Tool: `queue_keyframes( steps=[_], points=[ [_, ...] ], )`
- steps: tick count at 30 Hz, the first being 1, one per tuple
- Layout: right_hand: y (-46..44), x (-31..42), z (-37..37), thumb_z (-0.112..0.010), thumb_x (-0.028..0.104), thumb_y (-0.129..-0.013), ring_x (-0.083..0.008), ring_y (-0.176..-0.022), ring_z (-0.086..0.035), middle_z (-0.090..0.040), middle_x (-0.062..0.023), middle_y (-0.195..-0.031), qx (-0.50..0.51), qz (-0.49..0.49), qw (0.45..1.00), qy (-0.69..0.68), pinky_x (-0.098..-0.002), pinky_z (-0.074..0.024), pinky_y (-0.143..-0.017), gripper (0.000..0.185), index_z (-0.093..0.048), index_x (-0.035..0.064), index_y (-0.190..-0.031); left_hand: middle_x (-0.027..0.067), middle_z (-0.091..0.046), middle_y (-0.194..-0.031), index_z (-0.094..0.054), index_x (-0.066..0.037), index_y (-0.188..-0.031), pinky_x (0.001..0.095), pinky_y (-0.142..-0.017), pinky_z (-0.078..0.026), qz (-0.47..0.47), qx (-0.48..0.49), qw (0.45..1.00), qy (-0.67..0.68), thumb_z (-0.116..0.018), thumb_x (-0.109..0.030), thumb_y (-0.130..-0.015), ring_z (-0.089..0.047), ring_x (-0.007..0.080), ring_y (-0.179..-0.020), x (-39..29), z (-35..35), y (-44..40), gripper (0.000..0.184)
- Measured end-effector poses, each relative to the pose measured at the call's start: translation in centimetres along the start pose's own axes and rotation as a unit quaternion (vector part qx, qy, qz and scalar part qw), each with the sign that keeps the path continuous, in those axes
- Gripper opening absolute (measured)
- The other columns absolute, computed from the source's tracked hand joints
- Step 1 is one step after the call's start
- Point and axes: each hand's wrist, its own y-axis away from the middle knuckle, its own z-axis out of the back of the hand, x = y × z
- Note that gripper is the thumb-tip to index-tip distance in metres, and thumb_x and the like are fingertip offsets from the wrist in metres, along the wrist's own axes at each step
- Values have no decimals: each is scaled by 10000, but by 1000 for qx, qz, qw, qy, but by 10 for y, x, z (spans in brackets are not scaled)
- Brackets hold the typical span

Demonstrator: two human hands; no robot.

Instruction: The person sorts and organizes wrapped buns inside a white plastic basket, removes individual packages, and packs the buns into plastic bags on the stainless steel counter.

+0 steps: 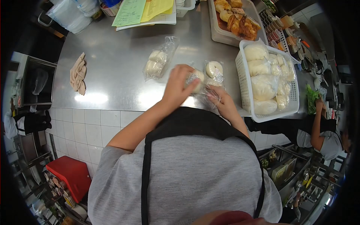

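Observation:
In front of me is a clear plastic bag of round white pieces (197, 76), which look like dough or buns, with a printed label on it. My left hand (177, 84) curls its fingers over the bag's left side. My right hand (225, 104) pinches the bag's gathered plastic close to the counter's front edge. Just behind my right hand lies a second bagged white pack (214, 69), also labelled. Further left, a third clear bag of white pieces (156, 63) rests on the steel counter (116, 63).
A white basket (256, 116) full of bagged white pieces stands at the right. Behind it is a plastic tub (219, 36) of browned chicken-like pieces. A beige cloth (78, 74) lies at left; paper sheets (144, 13) lie at the back. A co-worker's arm (317, 125) handles greens at far right.

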Motion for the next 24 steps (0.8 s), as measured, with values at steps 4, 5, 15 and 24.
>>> queue_keyframes(
  steps=[4, 5, 15, 24],
  points=[
    [-18, -6, -10, -588, 138, -891, -205, -1058, -559, -579, -141, -1138, 37, -18, 999, -7, -315, -464, -874, 401, -483, 19, -1260, 147, -520, -1112, -380, 32, -1310, 345, -864, -431, 282, 6, 944, 172, -596, -294, -901, -542, 251, -971, 45, -14, 6, 566],
    [-22, -2, -11, -588, 138, -891, -205, -1058, -559, -579, -141, -1138, 36, -15, 999, -6, -315, -464, -874, 401, -483, 19, -1260, 127, -520, -1118, -354, 28, -1339, 327, -878, -430, 333, 39, 905, 260, -600, -302, -901, -538, 215, -986, 42, -14, 3, 600],
    [0, 5, -5, -707, 21, -771, -163, -952, -558, -537, -68, -993, -71, -32, 966, -248, -283, -478, -798, 470, -382, 70, -1107, 73, -509, -1225, -337, -71, -1394, 335, -986, -406, 287, 122, 762, 568, -595, -121, -899, -486, 164, -1150, 31, -21, 18, 560],
    [-2, 14, 13, -667, 134, -842, -158, -1025, -523, -543, -109, -1142, -29, -87, 914, -394, -289, -447, -849, 558, -343, 65, -1292, 98, -401, -1372, -314, -71, -1410, 341, -1064, -338, 230, 131, 774, 575, -623, -34, -843, -409, 196, -1257, 11, -10, 7, 647]
  ],
)
